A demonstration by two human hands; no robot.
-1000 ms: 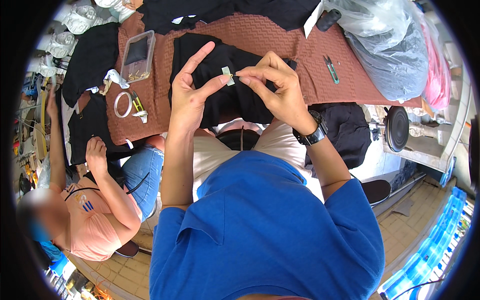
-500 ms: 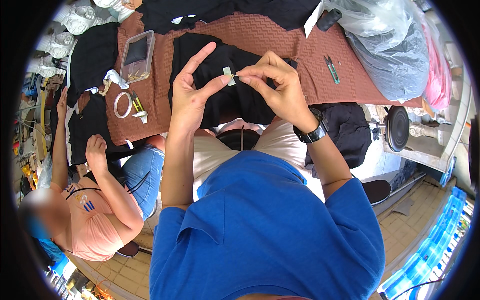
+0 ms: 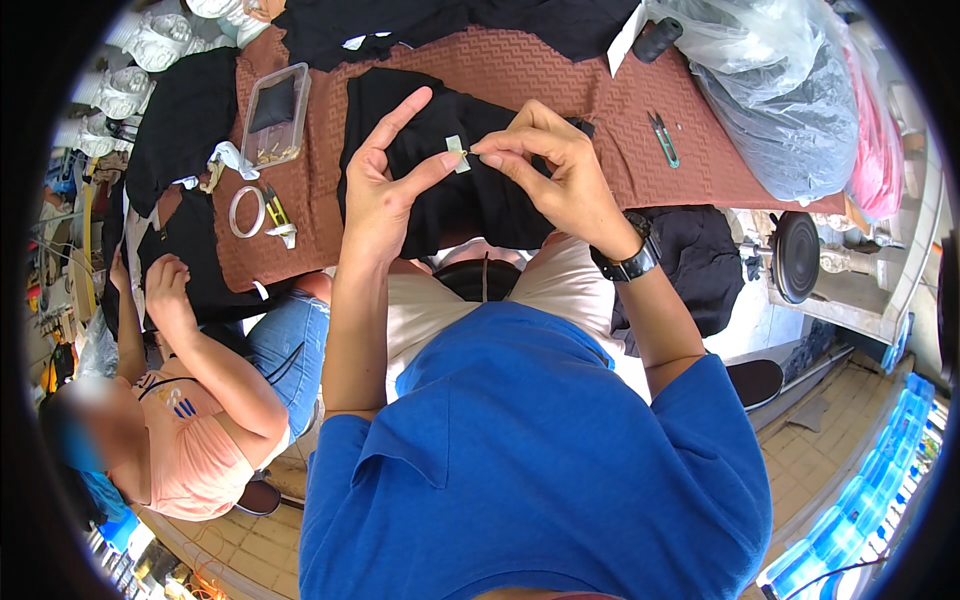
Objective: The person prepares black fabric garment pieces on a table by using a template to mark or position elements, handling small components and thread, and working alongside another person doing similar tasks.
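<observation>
Black cloth [image 3: 425, 215] lies over the table's near edge, with a small pale rectangular patch [image 3: 458, 155] on it. My left hand [image 3: 380, 195] is at the cloth's left side, its index finger stretched upward and its thumb tip pressed at the patch. Its other fingers are hidden, seemingly behind the cloth. From the right, my right hand [image 3: 545, 160] comes close to that thumb, thumb and index finger pinched together. A tiny yellowish bit shows between the two hands' tips; what the pinch holds is too small to name.
Green thread snips [image 3: 663, 140], a black thread spool [image 3: 658, 40] and plastic bags [image 3: 780, 90] are right on the brown-covered table [image 3: 310, 235]. Leftward are a clear plastic box [image 3: 276, 115], a ring [image 3: 247, 211] and yellow snips [image 3: 276, 207]. A co-worker [image 3: 200, 420] sits at left.
My hands have hardly moved. The co-worker's hands have shifted lower and left, and the black cloth beside them has changed shape.
</observation>
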